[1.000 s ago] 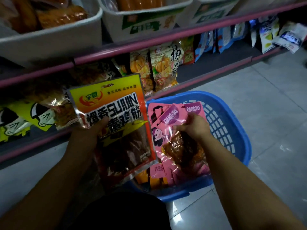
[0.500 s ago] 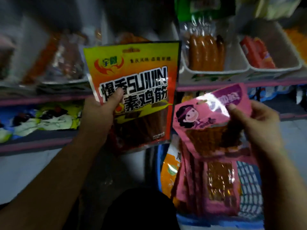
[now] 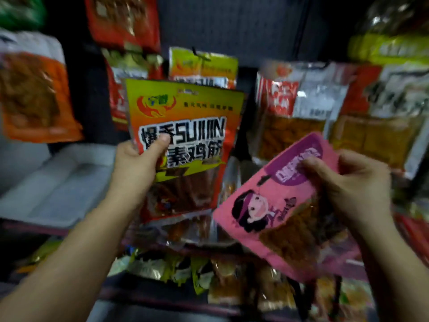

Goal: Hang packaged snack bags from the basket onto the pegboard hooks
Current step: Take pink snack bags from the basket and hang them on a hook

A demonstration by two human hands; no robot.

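Note:
My left hand [image 3: 137,168] grips a yellow and red snack bag [image 3: 185,126] by its left edge, thumb across the front, and holds it upright before the dark pegboard [image 3: 243,26]. Just behind and above it a matching yellow bag [image 3: 204,66] hangs on a hook [image 3: 200,55]. My right hand [image 3: 355,187] pinches a pink snack bag [image 3: 274,205] with a cartoon girl near its purple top, tilted to the right. The basket is out of view.
Other bags hang on the board: orange [image 3: 34,96] at left, red [image 3: 123,24] above, red and clear ones [image 3: 301,108] at right. A white tray [image 3: 58,182] sits on the left shelf. More packets [image 3: 185,268] lie on the shelf below.
The view has swung up from the basket and shelves to the pegboard. Both hands have risen, carrying their bags up toward the hanging bags.

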